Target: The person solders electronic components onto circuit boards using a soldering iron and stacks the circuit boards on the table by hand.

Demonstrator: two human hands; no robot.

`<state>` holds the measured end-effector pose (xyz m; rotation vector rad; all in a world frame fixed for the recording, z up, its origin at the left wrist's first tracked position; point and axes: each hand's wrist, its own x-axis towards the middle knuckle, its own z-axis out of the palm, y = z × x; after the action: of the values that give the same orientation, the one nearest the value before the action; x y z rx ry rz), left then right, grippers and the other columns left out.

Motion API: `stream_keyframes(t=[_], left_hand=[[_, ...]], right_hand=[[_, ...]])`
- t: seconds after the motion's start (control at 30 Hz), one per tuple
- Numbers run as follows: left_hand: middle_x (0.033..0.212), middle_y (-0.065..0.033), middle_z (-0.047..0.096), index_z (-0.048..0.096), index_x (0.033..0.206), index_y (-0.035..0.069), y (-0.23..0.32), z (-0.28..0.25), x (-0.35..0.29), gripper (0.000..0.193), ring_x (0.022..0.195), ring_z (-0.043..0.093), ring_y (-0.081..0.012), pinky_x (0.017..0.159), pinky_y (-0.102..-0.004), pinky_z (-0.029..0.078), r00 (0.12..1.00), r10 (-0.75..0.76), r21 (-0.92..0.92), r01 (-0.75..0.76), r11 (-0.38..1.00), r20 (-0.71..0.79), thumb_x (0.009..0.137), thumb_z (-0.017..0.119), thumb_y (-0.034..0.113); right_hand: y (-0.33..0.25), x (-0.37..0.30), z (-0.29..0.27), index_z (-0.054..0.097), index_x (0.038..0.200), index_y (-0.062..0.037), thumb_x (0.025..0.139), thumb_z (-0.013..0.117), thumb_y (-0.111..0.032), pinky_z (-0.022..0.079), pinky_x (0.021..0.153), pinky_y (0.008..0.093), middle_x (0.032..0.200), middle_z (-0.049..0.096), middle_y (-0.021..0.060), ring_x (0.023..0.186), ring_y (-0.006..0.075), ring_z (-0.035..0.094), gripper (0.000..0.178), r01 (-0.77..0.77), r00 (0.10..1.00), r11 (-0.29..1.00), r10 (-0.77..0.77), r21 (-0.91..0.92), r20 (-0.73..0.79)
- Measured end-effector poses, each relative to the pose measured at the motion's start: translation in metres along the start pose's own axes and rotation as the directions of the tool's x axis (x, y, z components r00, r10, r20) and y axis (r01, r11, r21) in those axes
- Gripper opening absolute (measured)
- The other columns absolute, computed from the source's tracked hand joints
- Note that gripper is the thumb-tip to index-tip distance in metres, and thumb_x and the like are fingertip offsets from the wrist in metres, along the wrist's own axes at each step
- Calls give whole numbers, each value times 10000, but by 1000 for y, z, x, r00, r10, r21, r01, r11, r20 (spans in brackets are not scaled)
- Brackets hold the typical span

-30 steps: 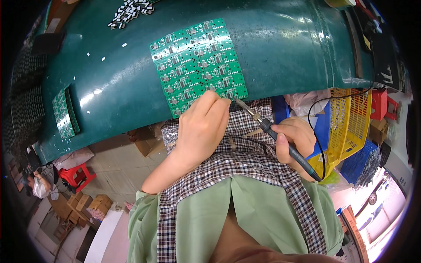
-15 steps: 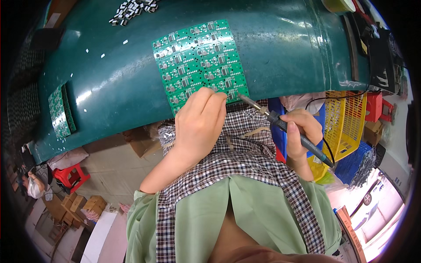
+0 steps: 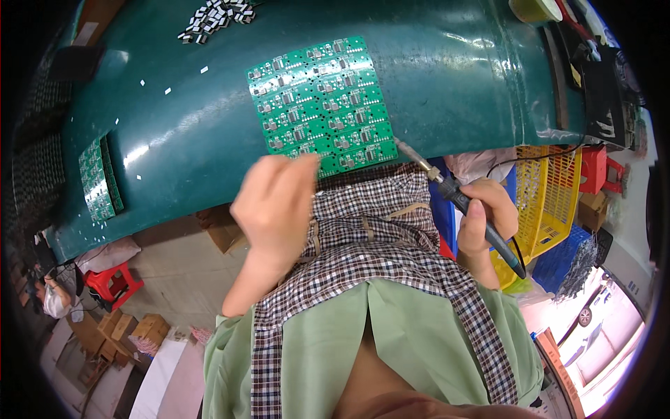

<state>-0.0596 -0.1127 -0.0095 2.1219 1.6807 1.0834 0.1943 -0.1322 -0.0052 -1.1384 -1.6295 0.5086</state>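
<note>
A large green circuit board panel (image 3: 328, 112), made of rows of identical small boards with components, lies near the front edge of the table. My left hand (image 3: 272, 206) is over its near left corner; the fingers are bent and smeared by motion, so what they hold, if anything, does not show. In my right hand (image 3: 488, 213) is a soldering iron (image 3: 457, 195), gripped like a pen with its cord trailing behind. Its tip points up and left, just off the panel's right edge near the near right corner.
Black-and-white small parts (image 3: 215, 19) lie heaped at the back. More green board panels (image 3: 98, 178) are stacked at the left, with several tiny white pieces (image 3: 167, 91) scattered on the green table (image 3: 188, 133). A yellow crate (image 3: 544, 188) stands to the right, below table level.
My left hand has moved left, uncovering more of the panel's near edge. The iron's tip has drawn off the panel to the right. The panel has shifted slightly.
</note>
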Motion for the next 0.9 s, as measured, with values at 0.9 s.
stream_keyframes(t=[0.9], left_hand=[[882, -64, 660, 612, 853, 47, -35, 6, 54, 106, 780, 649, -242, 665, -304, 501, 975, -219, -29, 218, 975, -25, 762, 648, 5]], right_hand=[[-17, 70, 73, 653, 929, 29, 763, 669, -2, 475, 592, 281, 771, 651, 131, 656, 208, 618, 170, -160, 958, 987, 151, 15, 245]])
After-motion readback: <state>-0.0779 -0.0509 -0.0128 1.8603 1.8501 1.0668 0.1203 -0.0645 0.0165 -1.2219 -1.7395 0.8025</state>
